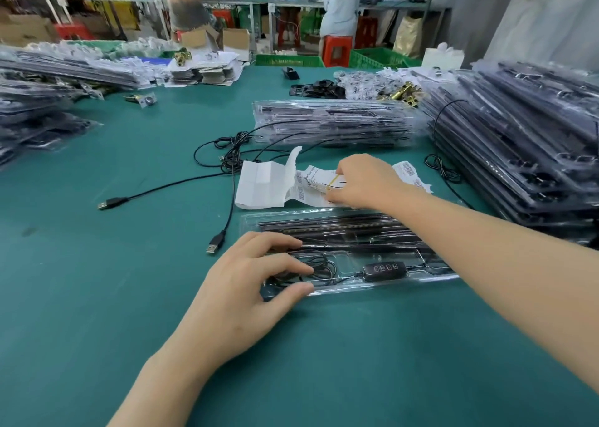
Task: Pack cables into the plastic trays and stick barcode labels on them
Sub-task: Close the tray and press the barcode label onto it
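Note:
A clear plastic tray lies in front of me on the green table, holding black light bars, a coiled black cable and a black controller. My left hand rests on the tray's left end, fingertips pressing on the coiled cable. Behind the tray lies a strip of white barcode labels with its peeled backing paper. My right hand reaches over the tray and pinches at a label on the strip.
Loose black USB cables trail across the table to the left. Stacks of packed trays stand behind, at the right and far left. Green crates, cartons and people are at the back.

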`<move>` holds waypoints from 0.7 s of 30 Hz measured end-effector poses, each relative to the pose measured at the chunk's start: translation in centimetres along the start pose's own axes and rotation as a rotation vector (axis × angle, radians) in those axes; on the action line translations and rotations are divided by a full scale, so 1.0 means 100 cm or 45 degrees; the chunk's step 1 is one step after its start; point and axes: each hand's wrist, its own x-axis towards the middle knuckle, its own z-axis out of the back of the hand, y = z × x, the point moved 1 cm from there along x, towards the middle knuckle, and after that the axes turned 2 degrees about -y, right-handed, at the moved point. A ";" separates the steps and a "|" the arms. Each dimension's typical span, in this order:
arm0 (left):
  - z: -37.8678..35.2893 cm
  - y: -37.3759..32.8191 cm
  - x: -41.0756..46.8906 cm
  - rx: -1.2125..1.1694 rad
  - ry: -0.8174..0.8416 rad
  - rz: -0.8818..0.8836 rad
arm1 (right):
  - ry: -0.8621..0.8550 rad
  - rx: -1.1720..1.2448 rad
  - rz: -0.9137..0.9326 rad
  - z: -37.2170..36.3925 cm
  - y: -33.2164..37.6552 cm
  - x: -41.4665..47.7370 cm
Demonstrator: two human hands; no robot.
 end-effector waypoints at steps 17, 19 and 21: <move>0.004 -0.028 0.123 0.310 0.064 0.026 | -0.132 0.543 -0.029 0.008 -0.070 -0.023; -0.021 -0.030 0.155 0.337 0.160 0.007 | -0.107 0.628 -0.050 0.005 -0.071 -0.023; -0.043 -0.026 0.180 0.391 0.279 -0.009 | -0.110 0.628 -0.038 -0.001 -0.071 -0.022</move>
